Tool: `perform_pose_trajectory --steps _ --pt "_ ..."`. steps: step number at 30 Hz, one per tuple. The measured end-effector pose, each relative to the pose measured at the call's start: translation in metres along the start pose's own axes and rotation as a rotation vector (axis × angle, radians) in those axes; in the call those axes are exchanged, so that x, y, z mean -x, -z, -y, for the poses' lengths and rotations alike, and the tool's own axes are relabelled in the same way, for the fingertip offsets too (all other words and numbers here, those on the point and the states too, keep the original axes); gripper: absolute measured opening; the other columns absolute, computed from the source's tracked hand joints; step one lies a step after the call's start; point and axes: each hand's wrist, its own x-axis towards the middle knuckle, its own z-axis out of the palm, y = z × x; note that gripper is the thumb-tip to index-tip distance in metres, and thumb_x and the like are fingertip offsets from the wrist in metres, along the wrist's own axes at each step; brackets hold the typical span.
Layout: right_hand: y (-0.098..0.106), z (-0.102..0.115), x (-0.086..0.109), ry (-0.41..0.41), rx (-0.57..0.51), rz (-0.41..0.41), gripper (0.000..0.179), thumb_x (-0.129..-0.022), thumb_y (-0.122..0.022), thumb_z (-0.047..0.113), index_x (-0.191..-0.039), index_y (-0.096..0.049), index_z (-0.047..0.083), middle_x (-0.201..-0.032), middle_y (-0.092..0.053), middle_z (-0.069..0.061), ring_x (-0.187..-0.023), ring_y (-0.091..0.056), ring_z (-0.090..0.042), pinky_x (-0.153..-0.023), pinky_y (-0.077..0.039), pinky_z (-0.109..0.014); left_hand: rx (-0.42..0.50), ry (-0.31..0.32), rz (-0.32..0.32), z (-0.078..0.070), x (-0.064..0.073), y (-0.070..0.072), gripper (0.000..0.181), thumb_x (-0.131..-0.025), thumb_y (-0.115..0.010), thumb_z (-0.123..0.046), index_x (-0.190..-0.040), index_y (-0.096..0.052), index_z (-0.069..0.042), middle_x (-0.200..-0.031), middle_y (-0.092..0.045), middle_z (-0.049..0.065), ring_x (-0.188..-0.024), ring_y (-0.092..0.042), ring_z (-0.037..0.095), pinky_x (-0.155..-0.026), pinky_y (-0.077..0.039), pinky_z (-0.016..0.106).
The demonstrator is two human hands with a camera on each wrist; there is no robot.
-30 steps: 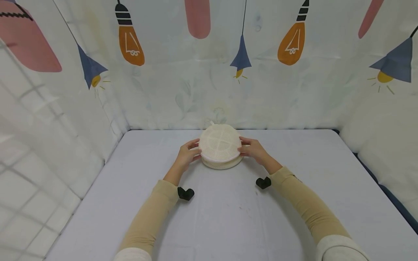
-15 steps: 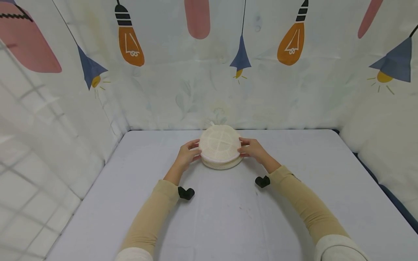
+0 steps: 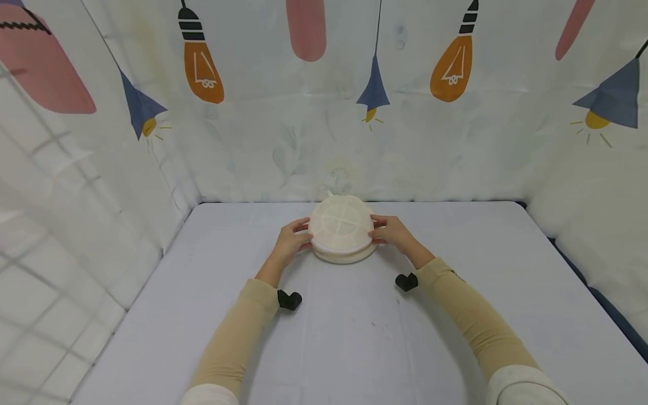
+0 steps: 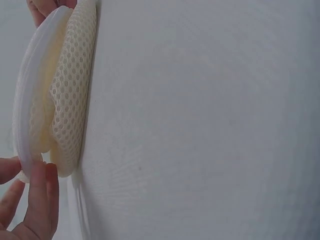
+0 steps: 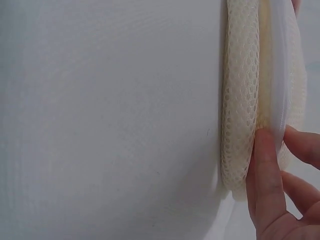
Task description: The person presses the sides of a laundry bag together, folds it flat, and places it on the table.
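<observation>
A round cream mesh laundry bag (image 3: 341, 225) lies flattened near the table's far edge. Its upper disc sits tilted over the lower disc (image 3: 344, 259), with a gap between the two. My left hand (image 3: 291, 240) pinches the upper disc's edge on the left. Seen from the left wrist, thumb and fingers (image 4: 37, 195) close on its smooth white rim (image 4: 24, 100). On the opposite side my right hand (image 3: 396, 233) pinches the same rim, its fingers (image 5: 269, 175) reaching into the gap. The lower mesh disc (image 5: 241, 100) lies on the table.
A white cloth covers the table (image 3: 349, 337). Behind it hangs a pale curtain (image 3: 283, 146) printed with lamps and bulbs, and more white fabric (image 3: 66, 225) closes off the left side. Dark heart-shaped pieces (image 3: 289, 300) sit at both wrists.
The upper disc of the bag has tipped down very slightly. Both hands keep their pinch on its edges, nearly still.
</observation>
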Motion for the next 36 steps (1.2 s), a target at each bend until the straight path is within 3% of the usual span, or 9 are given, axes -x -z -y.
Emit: perform_pose_trajectory --steps 16,20,26,31,36 --pt "0.000 0.000 -0.003 0.041 0.058 0.010 0.067 -0.097 -0.066 -0.003 -0.156 -0.035 -0.003 -0.147 -0.047 -0.029 -0.093 -0.065 -0.018 -0.084 -0.058 -0.027 -0.058 -0.012 -0.011 -0.001 -0.003 0.000 0.056 -0.097 -0.061 0.009 -0.150 -0.049 -0.001 -0.144 -0.048 0.024 -0.117 -0.058 0.031 -0.095 -0.056 0.035" --pt "0.000 0.001 -0.003 0.069 0.116 -0.009 0.068 -0.096 -0.067 -0.002 -0.156 -0.036 -0.002 -0.148 -0.046 -0.028 -0.098 -0.066 -0.022 -0.083 -0.058 -0.026 -0.087 -0.019 -0.034 -0.004 -0.003 0.000 0.055 -0.095 -0.062 0.010 -0.148 -0.052 -0.001 -0.144 -0.049 0.022 -0.113 -0.058 0.028 -0.095 -0.055 0.036" --pt "-0.003 0.004 -0.001 0.180 0.219 -0.052 0.067 -0.092 -0.068 -0.006 -0.153 -0.042 -0.004 -0.145 -0.045 -0.030 -0.114 -0.061 -0.037 -0.084 -0.059 -0.031 -0.123 -0.031 -0.058 -0.008 -0.005 0.000 0.057 -0.092 -0.062 0.011 -0.147 -0.054 -0.003 -0.142 -0.052 0.019 -0.110 -0.060 0.028 -0.093 -0.055 0.036" --pt "-0.007 0.007 0.002 0.219 0.347 -0.085 0.060 -0.090 -0.069 -0.005 -0.147 -0.050 -0.005 -0.139 -0.043 -0.031 -0.108 -0.062 -0.038 -0.080 -0.058 -0.031 -0.179 -0.045 -0.073 -0.010 -0.005 -0.002 0.058 -0.090 -0.063 0.012 -0.146 -0.056 -0.003 -0.137 -0.054 0.018 -0.107 -0.060 0.027 -0.085 -0.056 0.032" --pt "-0.008 0.009 0.003 0.197 0.379 -0.088 0.057 -0.092 -0.070 -0.004 -0.146 -0.053 -0.003 -0.137 -0.044 -0.029 -0.105 -0.061 -0.034 -0.078 -0.057 -0.030 -0.233 -0.053 -0.071 -0.011 -0.004 -0.003 0.059 -0.090 -0.064 0.011 -0.146 -0.056 -0.004 -0.132 -0.055 0.018 -0.102 -0.060 0.025 -0.080 -0.055 0.030"
